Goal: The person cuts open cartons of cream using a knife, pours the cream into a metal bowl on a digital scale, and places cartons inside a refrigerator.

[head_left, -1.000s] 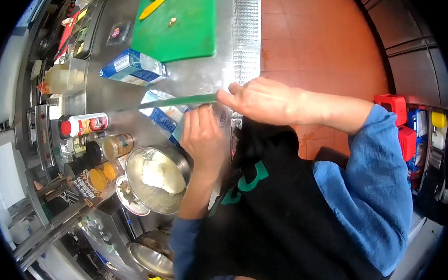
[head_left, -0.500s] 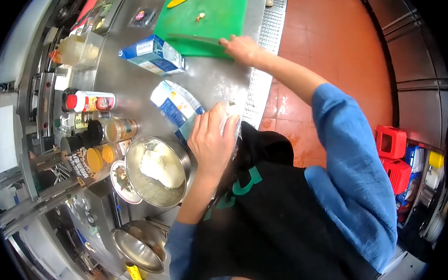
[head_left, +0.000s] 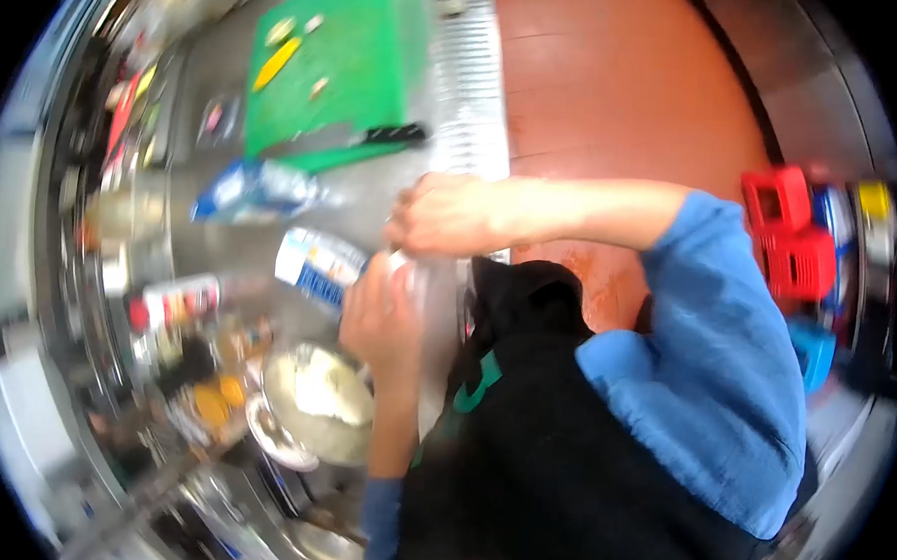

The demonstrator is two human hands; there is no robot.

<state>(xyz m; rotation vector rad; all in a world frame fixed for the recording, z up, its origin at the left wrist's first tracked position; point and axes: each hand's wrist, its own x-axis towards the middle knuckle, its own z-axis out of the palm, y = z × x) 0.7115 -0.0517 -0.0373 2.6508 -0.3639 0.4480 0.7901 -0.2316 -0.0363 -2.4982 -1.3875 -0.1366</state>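
Observation:
My left hand (head_left: 379, 312) is closed around something that blur and my fingers hide, beside a blue and white carton (head_left: 319, 262). My right hand (head_left: 446, 215) is just above it, fingers curled in a pinch at the same spot, where a small reddish patch shows. A knife with a black handle (head_left: 395, 134) lies at the near edge of the green cutting board (head_left: 338, 65). On the board are a yellow piece (head_left: 277, 63) and small scraps. A metal bowl (head_left: 352, 436) with a white mass (head_left: 329, 387) in it stands below my left hand.
A second blue and white carton (head_left: 257, 192) lies near the board. A red-capped bottle (head_left: 175, 301), jars (head_left: 241, 338) and a plastic tub (head_left: 126, 216) line the counter's far side. Red crates (head_left: 800, 260) are at the right, past the orange floor (head_left: 617, 87).
My right hand has let go of the knife at the board and come back beside my left hand. The view has shifted and blurred.

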